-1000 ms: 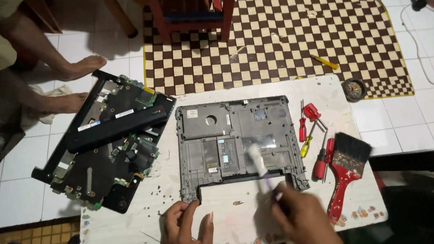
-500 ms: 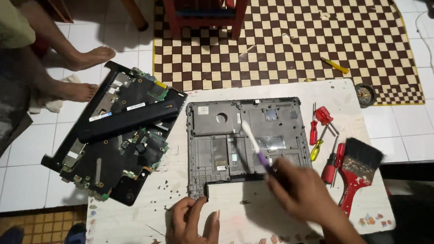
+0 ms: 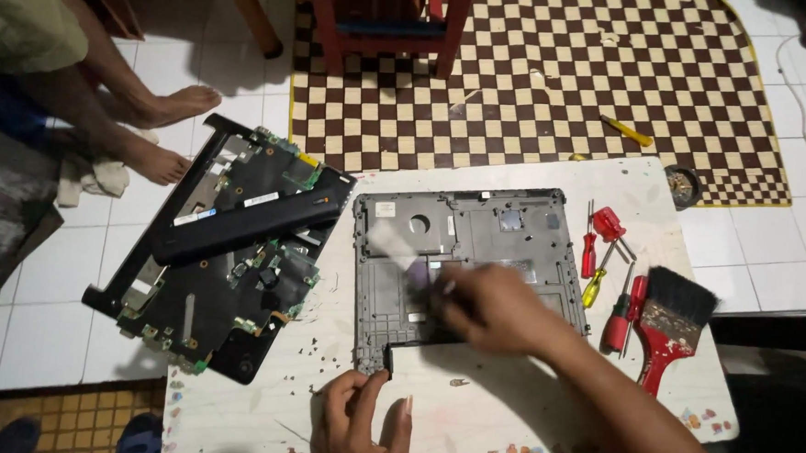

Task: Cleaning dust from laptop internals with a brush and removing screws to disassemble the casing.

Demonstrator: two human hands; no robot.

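Note:
A grey laptop bottom case (image 3: 513, 223) lies open on a white board (image 3: 522, 417). My right hand (image 3: 500, 310) is over the case's middle, blurred by motion. It is closed on a thin white-handled brush (image 3: 416, 271) that points up and left across the case. My left hand (image 3: 361, 422) rests on the board with fingers spread, touching the case's near left corner. It holds nothing.
A stripped laptop half with circuit boards (image 3: 225, 282) and a black bar (image 3: 247, 223) lies to the left. Red and yellow screwdrivers (image 3: 604, 255) and a red-handled paintbrush (image 3: 674, 323) lie to the right. Another person's bare feet (image 3: 166, 104) stand by a checkered mat (image 3: 540, 68).
My right hand has swept left across the case with the brush, from the right part to the middle. My left hand has stayed at the case's near corner.

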